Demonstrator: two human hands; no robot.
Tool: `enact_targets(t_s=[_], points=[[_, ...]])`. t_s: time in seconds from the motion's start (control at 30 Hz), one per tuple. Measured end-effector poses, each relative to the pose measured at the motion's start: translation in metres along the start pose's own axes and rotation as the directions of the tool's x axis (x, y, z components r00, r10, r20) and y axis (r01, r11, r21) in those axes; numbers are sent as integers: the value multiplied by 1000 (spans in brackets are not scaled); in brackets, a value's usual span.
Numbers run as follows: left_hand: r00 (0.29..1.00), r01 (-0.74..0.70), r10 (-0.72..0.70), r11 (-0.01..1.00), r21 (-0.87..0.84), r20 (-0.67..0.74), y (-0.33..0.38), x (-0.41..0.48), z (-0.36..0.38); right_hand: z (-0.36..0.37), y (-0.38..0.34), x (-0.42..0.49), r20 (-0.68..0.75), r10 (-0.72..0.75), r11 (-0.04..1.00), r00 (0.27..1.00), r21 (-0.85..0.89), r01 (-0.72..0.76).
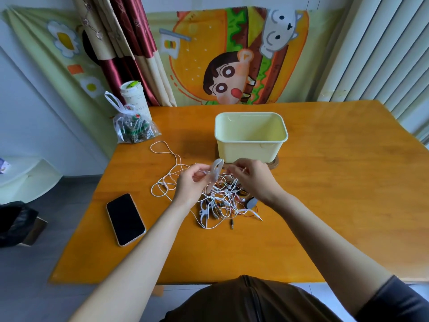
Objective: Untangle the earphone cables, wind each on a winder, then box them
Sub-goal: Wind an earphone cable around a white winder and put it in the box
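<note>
- Dark clothing [250, 298] fills the bottom edge, nearest the camera; two bare forearms are stretched from it over the table [325, 194].
- Left hand [192, 180]: raised above the table, fingers and thumb curled round a white winder [214, 175], which is held upright and slightly tilted.
- Right hand [251, 177]: raised just right of the winder, fingertips bunched together near its top. Whether a cable is pinched between them cannot be told.
- Cables [220, 203]: a tangled heap of white, red and dark strands lies on the table directly below both hands. Further white winders [204, 212] are mixed into its near-left part, and plugs stick out at the near edge.
- One white cable loop [162, 145] is spread out to the left of the heap, toward the far-left table corner.
- Box [246, 151]: pale yellow, open-topped, standing upright beyond the hands; no cables are seen inside. A brown round object [275, 163] is partly visible under its near-right corner.
- Phone [125, 219]: lying screen-up, dark, left of the heap and apart from it.
- Clear bag [132, 126] and white cup [134, 96]: noted at the far-left corner, touching each other.
- Cartoon cloth [232, 54] is hung behind the table.
</note>
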State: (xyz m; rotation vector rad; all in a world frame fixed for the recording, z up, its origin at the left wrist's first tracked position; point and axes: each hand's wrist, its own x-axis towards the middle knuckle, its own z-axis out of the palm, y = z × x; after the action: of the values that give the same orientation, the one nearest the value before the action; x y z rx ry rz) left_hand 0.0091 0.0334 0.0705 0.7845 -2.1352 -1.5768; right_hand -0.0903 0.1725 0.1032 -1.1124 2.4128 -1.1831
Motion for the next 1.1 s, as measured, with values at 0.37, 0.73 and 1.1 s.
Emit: enact_targets(t_s=[0.37,0.73,1.1], points=[[944,3,5,1000,-24,331,6,-5,-4,-11,16,11,-104,1,1000,995,8,0],[917,286,-47,771,-569,397,18,-5,0,1,12,1,58,164,903,985,392,-173],[946,310,-278,613,-727,168,15,1,9,29,0,-21,125,184,895,975,388,-218]])
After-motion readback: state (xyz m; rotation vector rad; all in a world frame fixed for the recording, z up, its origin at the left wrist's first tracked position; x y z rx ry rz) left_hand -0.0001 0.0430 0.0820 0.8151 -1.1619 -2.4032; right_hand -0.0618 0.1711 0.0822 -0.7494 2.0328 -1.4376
